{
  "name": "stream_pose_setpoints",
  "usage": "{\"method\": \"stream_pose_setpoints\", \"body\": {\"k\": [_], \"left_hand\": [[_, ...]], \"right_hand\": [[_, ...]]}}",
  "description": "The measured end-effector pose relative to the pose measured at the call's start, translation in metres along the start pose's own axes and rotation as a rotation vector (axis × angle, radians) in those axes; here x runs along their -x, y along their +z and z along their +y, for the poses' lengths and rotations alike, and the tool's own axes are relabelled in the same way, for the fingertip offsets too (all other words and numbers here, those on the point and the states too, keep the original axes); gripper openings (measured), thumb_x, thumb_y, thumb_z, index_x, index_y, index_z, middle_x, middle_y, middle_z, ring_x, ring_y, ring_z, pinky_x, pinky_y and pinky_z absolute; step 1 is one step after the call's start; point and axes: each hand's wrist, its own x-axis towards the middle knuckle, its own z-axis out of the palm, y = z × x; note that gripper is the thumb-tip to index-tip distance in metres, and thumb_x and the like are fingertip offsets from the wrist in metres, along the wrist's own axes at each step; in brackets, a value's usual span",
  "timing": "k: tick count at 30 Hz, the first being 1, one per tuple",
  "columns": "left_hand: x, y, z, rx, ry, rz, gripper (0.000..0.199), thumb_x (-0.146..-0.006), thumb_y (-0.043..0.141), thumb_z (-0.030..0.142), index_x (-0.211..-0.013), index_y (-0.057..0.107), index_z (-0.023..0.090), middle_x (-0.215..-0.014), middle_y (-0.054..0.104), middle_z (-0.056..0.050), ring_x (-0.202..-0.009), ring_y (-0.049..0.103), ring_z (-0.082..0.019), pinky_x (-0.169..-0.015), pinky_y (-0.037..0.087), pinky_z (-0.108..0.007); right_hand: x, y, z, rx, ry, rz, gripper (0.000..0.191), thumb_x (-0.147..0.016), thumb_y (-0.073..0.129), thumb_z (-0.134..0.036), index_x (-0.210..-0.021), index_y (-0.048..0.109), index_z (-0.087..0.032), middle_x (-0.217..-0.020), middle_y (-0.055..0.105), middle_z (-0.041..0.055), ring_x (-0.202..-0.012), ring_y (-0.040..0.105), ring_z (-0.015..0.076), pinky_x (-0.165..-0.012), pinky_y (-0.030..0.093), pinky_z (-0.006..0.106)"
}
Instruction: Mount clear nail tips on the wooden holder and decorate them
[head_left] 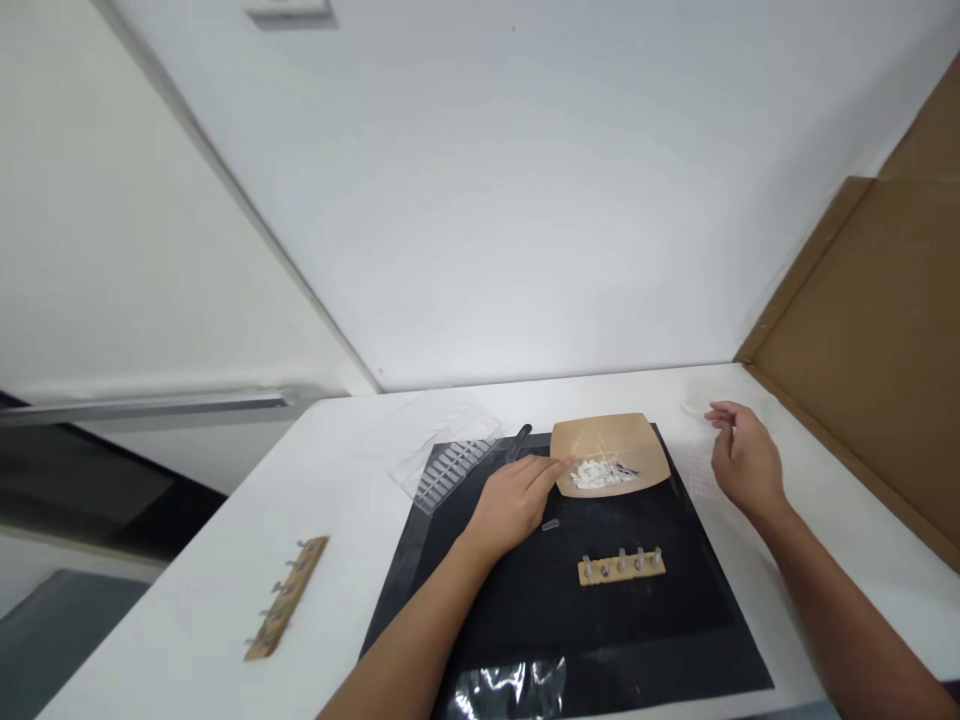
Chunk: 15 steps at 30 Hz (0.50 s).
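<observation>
My left hand [517, 500] has its fingers stretched out together at the left rim of a tan tray [634, 435]. In the tray lie a heap of small white pieces [596, 474] and some thin pale sticks [604, 443]. Just right of my left hand, a clear nail tip [550, 524] rests on the black mat [525, 610]. Nearer me is a wooden nail stand [621, 568] with several upright posts, some bearing clear tips. My right hand [746, 460] is raised to the right of the tray, fingers loosely bent and thumb apart, beside a faint clear plastic item [697, 398].
A second wooden stand [287, 598] with several posts sits on the white table [352, 520] at left. Behind my left hand are a clear sheet of nail-shaped pieces [454, 470] and a black-handled tool [519, 442]. A cardboard panel [862, 330] borders the right side.
</observation>
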Motion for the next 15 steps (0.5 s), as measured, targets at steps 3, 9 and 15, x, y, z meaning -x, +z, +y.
{"method": "stream_pose_setpoints", "body": {"k": [3, 9, 15], "left_hand": [[-0.001, 0.001, 0.0, -0.003, 0.004, 0.002, 0.053, -0.093, 0.04, -0.004, -0.139, 0.058, 0.014, -0.111, 0.074, -0.013, -0.102, 0.069, -0.024, -0.09, 0.061, -0.038], [0.0, 0.003, 0.001, 0.042, -0.045, -0.023, 0.04, -0.095, 0.052, 0.003, -0.133, 0.057, 0.014, -0.109, 0.07, -0.013, -0.104, 0.064, -0.027, -0.093, 0.059, -0.042], [-0.002, 0.002, 0.002, 0.074, -0.083, -0.015, 0.031, -0.095, 0.056, 0.004, -0.123, 0.059, 0.016, -0.106, 0.07, -0.011, -0.103, 0.064, -0.026, -0.093, 0.057, -0.041]], "right_hand": [[-0.01, -0.01, 0.023, 0.083, -0.059, -0.077, 0.023, -0.095, 0.048, -0.024, -0.109, 0.067, -0.023, -0.112, 0.073, 0.009, -0.102, 0.069, 0.0282, -0.085, 0.052, 0.04], [-0.014, -0.024, 0.045, 0.072, -0.16, -0.392, 0.018, -0.094, 0.055, -0.031, -0.101, 0.071, -0.024, -0.1, 0.074, 0.0056, -0.09, 0.068, 0.0239, -0.081, 0.052, 0.037], [-0.017, -0.037, 0.04, 0.139, -0.073, -0.435, 0.019, -0.095, 0.059, -0.037, -0.1, 0.073, -0.024, -0.095, 0.075, 0.0047, -0.084, 0.068, 0.0225, -0.074, 0.05, 0.034]]}}
